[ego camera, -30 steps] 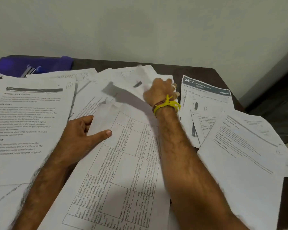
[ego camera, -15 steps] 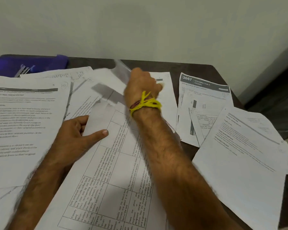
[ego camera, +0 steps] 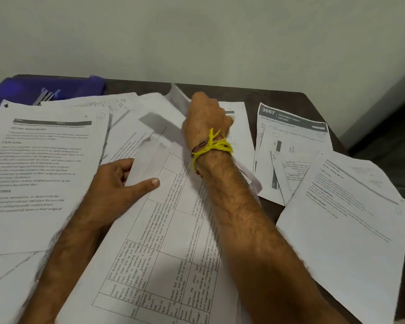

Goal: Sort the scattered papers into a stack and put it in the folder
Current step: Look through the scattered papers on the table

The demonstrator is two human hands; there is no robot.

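Observation:
Printed white papers lie scattered over a dark table point(ego camera: 278, 99). My left hand point(ego camera: 117, 183) pinches the upper left edge of a sheet with a printed table point(ego camera: 164, 242) in the middle, thumb on top. My right hand point(ego camera: 206, 118), with a yellow thread on its wrist, reaches across to the far side and grips a loose sheet point(ego camera: 179, 99), whose edge is lifted off the pile. A purple folder point(ego camera: 17, 92) lies at the far left corner, partly under papers.
A text page point(ego camera: 40, 174) lies at the left. A sheet headed 3667 point(ego camera: 290, 141) and more pages point(ego camera: 344, 218) lie at the right, reaching past the table's right edge. A pale wall stands just behind the table.
My right hand has moved left from beside the 3667 sheet, pulling a far sheet and lifting its edge. My left hand stays on the table sheet.

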